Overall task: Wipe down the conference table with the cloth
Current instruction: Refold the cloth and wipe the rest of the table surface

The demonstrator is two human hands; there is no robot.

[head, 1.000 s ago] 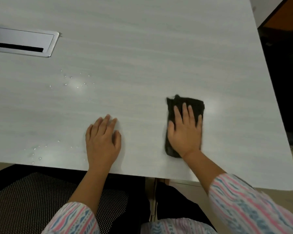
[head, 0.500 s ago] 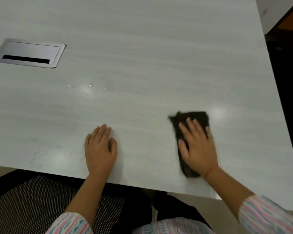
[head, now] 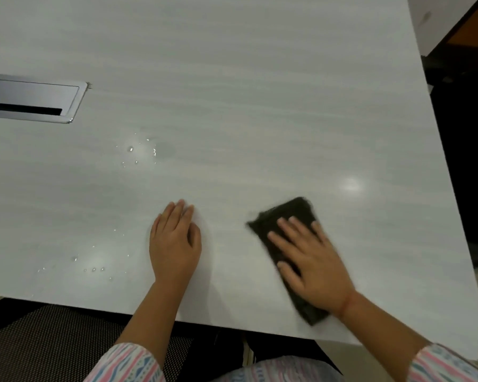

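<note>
Worktop (head: pixel 260 78): pale grey wood-grain laminate slab with a rounded near-right corner; fills most of the head view.

Black mesh chair seat (head: pixel 39 340): below the worktop's near edge, lower left.

Brushed-metal rectangular cable hatch (head: pixel 31 97): set flush in the worktop at far left, with a dark slot along its near side.

Striped pink, white and blue sleeves (head: pixel 127 365): at the bottom edge, both forearms bare above them.

Right hand (head: pixel 312 266): palm down on the dark, folded rectangular cloth (head: pixel 287 216), pressing it flat. Its fingers (head: pixel 290 232) are straight and slightly spread, the outline a little blurred.

Cloth position: flat on the worktop, right of centre, near the near edge, with its long axis tilted to the left. Its far end shows beyond the fingertips and its near end sticks out under the heel of the palm. The thumb lies over its left edge.

Left hand (head: pixel 174 244): palm down on bare worktop, well apart from the cloth, to its left. Its fingers (head: pixel 177 213) are straight and pressed together, with the thumb alongside.

Clear water droplets (head: pixel 138 154): one cluster between the hatch and the left hand. A second cluster (head: pixel 94 268) sits left of the left hand, near the edge.
</note>
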